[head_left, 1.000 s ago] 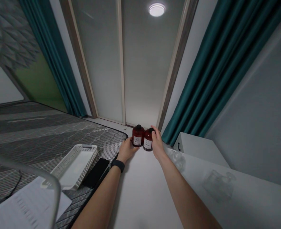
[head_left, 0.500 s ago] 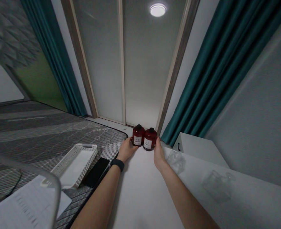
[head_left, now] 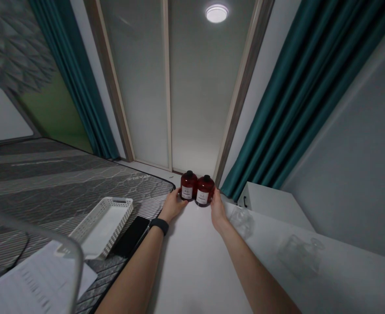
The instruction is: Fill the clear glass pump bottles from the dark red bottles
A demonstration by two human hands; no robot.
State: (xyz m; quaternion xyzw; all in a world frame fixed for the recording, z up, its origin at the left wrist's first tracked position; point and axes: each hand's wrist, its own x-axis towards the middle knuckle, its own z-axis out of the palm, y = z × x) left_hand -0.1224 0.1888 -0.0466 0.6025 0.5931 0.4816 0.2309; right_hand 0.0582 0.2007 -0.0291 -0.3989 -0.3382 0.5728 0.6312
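Observation:
Two dark red bottles with white labels stand side by side at the far end of a white surface [head_left: 195, 257]. My left hand [head_left: 173, 204] lies against the left bottle [head_left: 189, 186], fingers curled round its lower side. My right hand [head_left: 217, 206] rests against the right side of the right bottle [head_left: 205, 191], fingers extended along it. A dark watch sits on my left wrist. Both bottles are upright and touch each other.
A white plastic basket [head_left: 102, 224] and a black phone [head_left: 131, 236] lie on a grey patterned mat to the left. Papers [head_left: 32, 283] sit at the near left. Clear glass bottles [head_left: 243, 220] lie on the white surface at the right, beside a white box [head_left: 270, 201]. Teal curtains flank a door.
My right hand came down from the top of the right bottle to its right side. The left hand has stayed at the left bottle. The bottles have barely shifted.

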